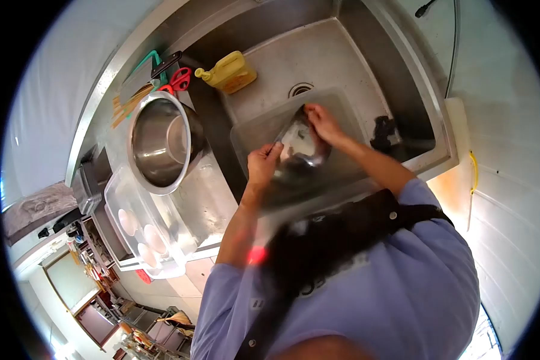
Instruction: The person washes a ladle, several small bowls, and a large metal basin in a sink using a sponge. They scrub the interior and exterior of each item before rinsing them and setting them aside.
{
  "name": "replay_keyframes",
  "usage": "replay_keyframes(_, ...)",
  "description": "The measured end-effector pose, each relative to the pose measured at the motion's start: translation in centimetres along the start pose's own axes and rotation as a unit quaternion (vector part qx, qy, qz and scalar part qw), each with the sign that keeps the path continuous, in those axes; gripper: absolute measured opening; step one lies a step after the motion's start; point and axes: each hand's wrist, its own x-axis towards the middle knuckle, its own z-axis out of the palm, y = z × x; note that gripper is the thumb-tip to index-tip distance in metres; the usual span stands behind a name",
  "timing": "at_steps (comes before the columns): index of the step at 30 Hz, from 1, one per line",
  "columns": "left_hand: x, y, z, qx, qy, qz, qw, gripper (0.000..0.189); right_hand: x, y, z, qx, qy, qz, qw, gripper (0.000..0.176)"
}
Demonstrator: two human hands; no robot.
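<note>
A small steel bowl [300,150] is held tilted over a clear plastic tub [252,129] that sits in the steel sink [342,54]. My left hand [263,163] grips the bowl's near left rim with closed fingers. My right hand [323,123] holds the far rim, its fingers curled over the edge and into the bowl. Both forearms reach out from blue sleeves over a black apron.
A yellow bottle [231,72] lies in the sink's far left corner near the drain [300,89]. A black clump [383,133] lies at the sink's right. On the left counter are a large steel bowl [159,141], red scissors [179,79], chopsticks [129,103] and a clear lidded box [141,231].
</note>
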Motion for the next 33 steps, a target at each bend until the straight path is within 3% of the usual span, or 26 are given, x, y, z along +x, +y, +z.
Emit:
replay_keyframes(1,-0.5,0.5,-0.5,-0.037,0.014,-0.003,0.999,0.03,0.9,-0.9,-0.6,0.149,-0.044,0.141,0.978,0.028)
replay_keyframes(3,-1.0,1.5,-1.6,-0.116,0.047,-0.002,0.992,0.03,2.3,-2.0,-3.1,0.25,-0.13,0.249,0.926,0.03)
replay_keyframes(4,-1.1,1.0,-2.4,-0.13,0.045,0.013,0.99,0.03,3.0,-0.6,-3.0,0.258,-0.142,0.215,0.931,0.032)
replay_keyframes(7,-1.9,1.0,-2.6,-0.329,0.099,-0.034,0.939,0.03,1.3,0.7,-4.2,0.39,-0.12,0.318,0.856,0.036)
replay_keyframes(10,-2.4,2.0,-2.7,-0.429,0.094,-0.039,0.898,0.04,-1.5,2.5,-3.1,0.431,-0.098,0.306,0.843,0.039)
replay_keyframes(12,-2.5,1.1,-3.0,-0.485,0.068,-0.071,0.869,0.051,-2.9,1.8,-2.7,0.305,-0.053,0.332,0.891,0.038)
replay_keyframes(14,-2.0,0.1,-2.4,-0.556,0.041,-0.069,0.827,0.053,-4.5,-3.1,-2.8,0.239,0.037,0.321,0.915,0.029)
replay_keyframes(17,-2.0,0.3,-1.3,-0.628,0.043,-0.114,0.768,0.056,-5.3,-3.7,-3.3,0.169,0.086,0.149,0.971,0.027)
replay_keyframes(19,-1.6,0.4,-0.5,-0.666,0.048,-0.15,0.729,0.055,-6.4,-5.6,-3.6,0.04,0.143,-0.008,0.989,0.026)
replay_keyframes(23,-0.7,2.7,0.4,-0.67,0.045,-0.157,0.724,0.057,-8.5,-11.7,-3.1,-0.121,0.16,-0.231,0.952,0.03)
replay_keyframes(27,-1.6,7.7,0.1,-0.684,0.091,-0.178,0.702,0.054,-7.8,-10.7,-2.3,-0.194,0.198,-0.291,0.916,0.031)
replay_keyframes(28,-1.3,6.4,-0.2,-0.708,0.088,-0.146,0.685,0.051,-6.5,-9.1,-2.7,-0.161,0.206,-0.274,0.925,0.033)
replay_keyframes(31,-1.6,4.8,-1.2,-0.695,0.081,-0.145,0.7,0.046,-2.2,-1.1,-4.4,-0.017,0.233,-0.075,0.969,0.028)
replay_keyframes(32,-1.2,3.0,-1.3,-0.677,0.069,-0.136,0.72,0.042,-2.3,-1.1,-5.1,0.128,0.187,0.048,0.973,0.026)
replay_keyframes(33,-1.2,2.9,-1.2,-0.692,0.062,-0.145,0.704,0.042,-2.4,-1.7,-6.1,0.266,0.133,0.169,0.94,0.025)
